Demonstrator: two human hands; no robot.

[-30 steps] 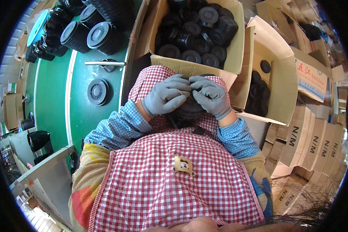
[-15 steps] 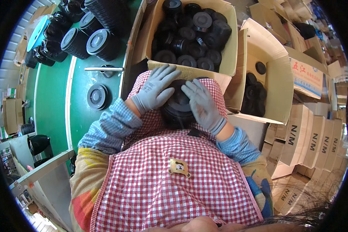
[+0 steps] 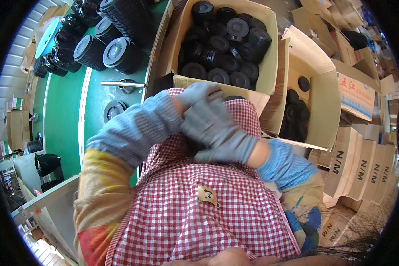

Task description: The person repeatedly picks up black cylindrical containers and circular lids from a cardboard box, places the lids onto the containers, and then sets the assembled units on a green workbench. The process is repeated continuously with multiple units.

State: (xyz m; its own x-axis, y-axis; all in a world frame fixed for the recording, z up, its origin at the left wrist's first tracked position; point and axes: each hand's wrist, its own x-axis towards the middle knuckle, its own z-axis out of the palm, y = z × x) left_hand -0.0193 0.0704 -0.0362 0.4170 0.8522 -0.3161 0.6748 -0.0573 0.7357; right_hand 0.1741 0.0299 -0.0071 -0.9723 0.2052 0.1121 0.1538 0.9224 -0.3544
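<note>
Both my hands wear grey gloves and are together over my lap, on a red-and-white checked apron [image 3: 199, 201]. A black round plastic piece [image 3: 193, 145] lies there, mostly covered by my hands. My right hand [image 3: 217, 131], blurred, reaches across it with the thumb on the near side and the fingers toward the left. My left hand [image 3: 200, 94] is at its far side, fingers bent and partly hidden behind the right hand; its grip cannot be made out.
Ahead, a cardboard box [image 3: 270, 60] holds many black round pieces; a second box [image 3: 317, 111] to its right holds several. Stacked black lids [image 3: 119, 52] and a metal bar [image 3: 122, 84] stand on the green table [image 3: 60, 115] at left. Flat cartons [image 3: 341, 162] line the right.
My right hand has moved left across the black piece. The left hand has shifted right and its fingers have bent. The view has shifted slightly.
</note>
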